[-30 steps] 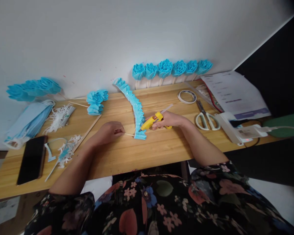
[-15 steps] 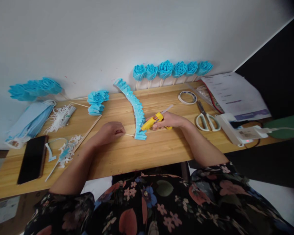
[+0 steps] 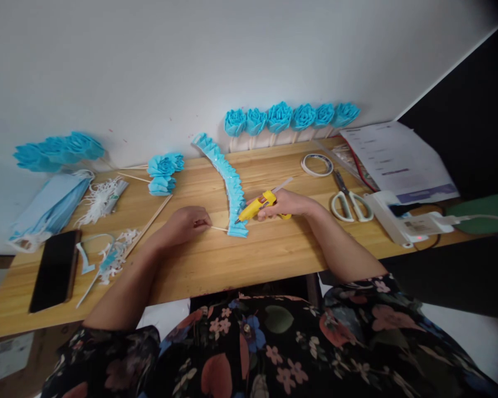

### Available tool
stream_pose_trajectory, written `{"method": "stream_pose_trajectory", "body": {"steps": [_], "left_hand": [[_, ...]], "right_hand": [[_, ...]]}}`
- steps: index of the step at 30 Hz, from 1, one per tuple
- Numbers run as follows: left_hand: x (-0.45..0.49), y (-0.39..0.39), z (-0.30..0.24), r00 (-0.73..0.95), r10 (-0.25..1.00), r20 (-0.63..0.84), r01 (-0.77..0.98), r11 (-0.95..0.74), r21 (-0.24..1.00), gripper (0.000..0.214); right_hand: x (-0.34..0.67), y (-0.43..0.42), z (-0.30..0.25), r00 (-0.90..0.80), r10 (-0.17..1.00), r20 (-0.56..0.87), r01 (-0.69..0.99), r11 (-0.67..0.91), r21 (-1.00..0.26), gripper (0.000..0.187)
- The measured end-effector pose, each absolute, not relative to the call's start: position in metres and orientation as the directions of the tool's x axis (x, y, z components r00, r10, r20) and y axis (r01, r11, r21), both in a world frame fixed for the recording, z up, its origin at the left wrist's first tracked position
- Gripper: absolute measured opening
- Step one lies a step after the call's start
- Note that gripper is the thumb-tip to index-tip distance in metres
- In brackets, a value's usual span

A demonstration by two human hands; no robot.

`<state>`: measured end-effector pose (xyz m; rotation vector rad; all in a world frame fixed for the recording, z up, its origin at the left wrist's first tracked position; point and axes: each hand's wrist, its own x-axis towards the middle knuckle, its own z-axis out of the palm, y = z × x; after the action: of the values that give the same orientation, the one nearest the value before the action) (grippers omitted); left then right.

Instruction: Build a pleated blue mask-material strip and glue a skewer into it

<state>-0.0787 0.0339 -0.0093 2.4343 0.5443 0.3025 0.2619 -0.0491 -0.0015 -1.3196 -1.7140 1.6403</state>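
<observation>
A long pleated blue strip point(image 3: 233, 188) curves across the wooden table from the wall toward me, with glossy spots along its middle. My right hand point(image 3: 276, 205) is closed around a yellow glue gun point(image 3: 257, 207), whose nozzle points down at the near end of the strip. A clear glue stick juts from the gun's back. Between the fingers of my left hand point(image 3: 191, 221) is a thin wooden stick point(image 3: 219, 228); its far tip reaches the strip's near end. Whether the nozzle touches the strip, I cannot tell.
Several blue flowers on sticks point(image 3: 280, 117) lean on the wall. More blue flowers point(image 3: 162, 172) lie left of the strip. Scissors point(image 3: 348, 202), a tape roll point(image 3: 316, 165) and a power strip point(image 3: 392, 221) are at right; face masks point(image 3: 53, 204) and a phone point(image 3: 55, 271) at left.
</observation>
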Motion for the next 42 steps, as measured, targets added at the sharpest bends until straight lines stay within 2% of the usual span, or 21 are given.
{"method": "stream_pose_trajectory", "body": {"steps": [31,42], "left_hand": [[-0.0806,0.0355,-0.0119,0.89,0.452,0.053,0.328,-0.718,0.614,0.015],[-0.0803,0.0337,-0.0113,0.889,0.454,0.064,0.329,-0.729,0.601,0.016]], "right_hand": [[0.2608,-0.0494,-0.0002,-0.439,0.843,-0.311,0.35,-0.159,-0.923,0.038],[0.2593,-0.0496,0.0013,-0.393,0.857,-0.334,0.353,-0.194,-0.915,0.049]]}}
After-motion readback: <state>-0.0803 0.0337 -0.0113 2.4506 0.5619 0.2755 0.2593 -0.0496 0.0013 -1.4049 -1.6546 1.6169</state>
